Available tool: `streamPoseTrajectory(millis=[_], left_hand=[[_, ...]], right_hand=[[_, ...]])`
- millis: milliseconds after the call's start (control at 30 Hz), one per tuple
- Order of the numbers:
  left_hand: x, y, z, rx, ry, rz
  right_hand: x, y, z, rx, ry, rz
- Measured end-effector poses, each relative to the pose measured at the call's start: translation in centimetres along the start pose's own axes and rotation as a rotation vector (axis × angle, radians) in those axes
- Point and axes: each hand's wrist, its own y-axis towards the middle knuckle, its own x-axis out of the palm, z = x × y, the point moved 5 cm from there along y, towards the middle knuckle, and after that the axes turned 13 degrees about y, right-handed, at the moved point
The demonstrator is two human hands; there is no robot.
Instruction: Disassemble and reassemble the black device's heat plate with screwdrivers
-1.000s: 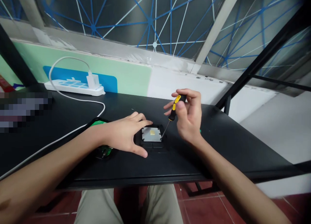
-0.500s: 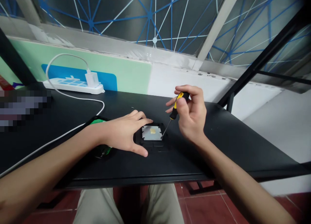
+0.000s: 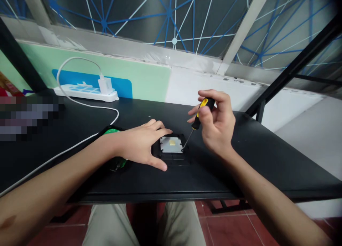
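My right hand [image 3: 217,123] grips a black and yellow screwdriver [image 3: 200,114] by its handle, the thumb against its near side. Its thin shaft slants down to the left, and the tip is at the lower right corner of a silver metal plate [image 3: 166,145]. That plate, with a yellowish patch in the middle and small fasteners along its sides, sits in a black plastic casing [image 3: 175,157] on the table. My left hand [image 3: 141,142] lies over the casing's left part, thumb and fingers spread apart, index finger along the far edge. What is under the palm is hidden.
On the black table [image 3: 213,182], a black and green part [image 3: 113,131] lies partly under my left wrist. Behind it a white cable [image 3: 88,105] runs to a plug in a white power strip [image 3: 85,93]. Black frame bars [image 3: 294,69] rise at the right.
The screwdriver handle tilts slightly further right, its tip staying at the plate's corner. My left hand keeps its place on the casing. The whole view has shifted a little.
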Motion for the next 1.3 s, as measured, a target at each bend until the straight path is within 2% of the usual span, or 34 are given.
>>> streamPoseTrajectory(millis=[100,167,333,433,667,833,933,1133,1300], left_hand=[[0.0,0.1,0.1,0.001,0.011,0.002],[0.1,0.1,0.1,0.001,0.015,0.003],[0.2,0.2,-0.1,0.001,0.009,-0.003],[0.2,0.2,-0.2,0.003,0.011,0.0],[0.2,0.2,-0.1,0.006,0.019,0.016],[0.0,0.3,0.0,0.011,0.01,0.013],[0.0,0.2,0.0,0.01,0.014,0.009],[-0.1,0.1,0.1,0.007,0.028,0.014],[-0.1,0.1,0.2,0.006,0.027,0.004]], right_hand=[[-0.1,0.1,-0.3,-0.07,-0.124,0.02],[0.0,0.2,-0.5,-0.066,-0.149,0.012],[0.3,-0.1,-0.5,0.06,0.046,0.009],[0.2,-0.1,-0.5,0.045,0.064,0.031],[0.0,0.1,-1.1,-0.099,-0.188,0.044],[0.2,-0.1,-0.6,0.052,-0.06,0.035],[0.1,-0.2,-0.4,0.082,-0.018,0.057],[-0.3,-0.2,-0.4,-0.051,-0.265,0.053],[-0.5,-0.1,-0.3,-0.053,-0.256,0.112]])
